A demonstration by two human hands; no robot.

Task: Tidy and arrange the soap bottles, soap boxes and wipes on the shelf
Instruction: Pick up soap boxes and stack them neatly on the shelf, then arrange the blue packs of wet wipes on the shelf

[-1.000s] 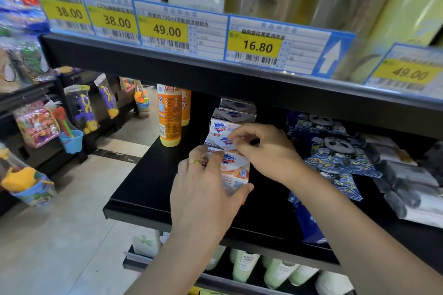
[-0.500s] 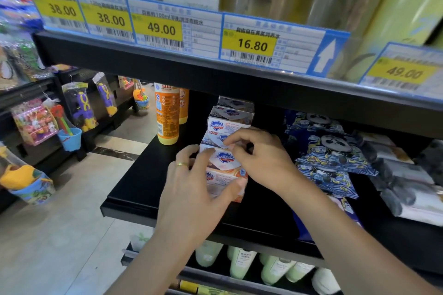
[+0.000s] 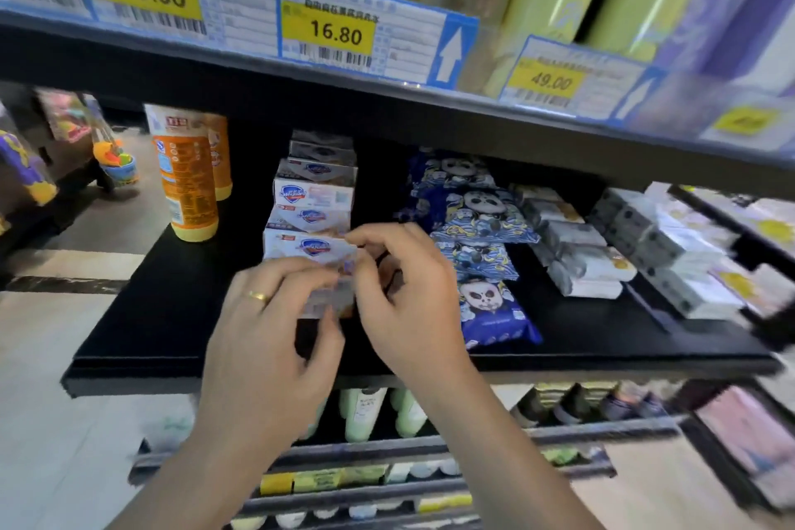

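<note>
A row of white soap boxes [image 3: 316, 194] runs front to back down the middle of the black shelf [image 3: 163, 314]. My left hand [image 3: 266, 336], with a gold ring, holds the left side of the front soap box [image 3: 314, 247]. My right hand [image 3: 404, 297] grips that same box from the right, fingertips on its top edge. Two orange soap bottles [image 3: 185, 176] stand upright at the shelf's left. Blue panda-print wipes packs [image 3: 473, 224] lie in a row right of the boxes. White wipes packs [image 3: 576, 254] lie further right.
Price tags [image 3: 331, 34] line the upper shelf edge above. Pale green bottles [image 3: 365, 413] stand on the lower shelf under my hands. Toys [image 3: 116, 159] hang on a rack at the left across the aisle floor. More white packs [image 3: 675, 254] lie at the far right.
The view has swung right and closer. My right hand has slid from the second box down to the front box's right side; my left hand stays on the front box.
</note>
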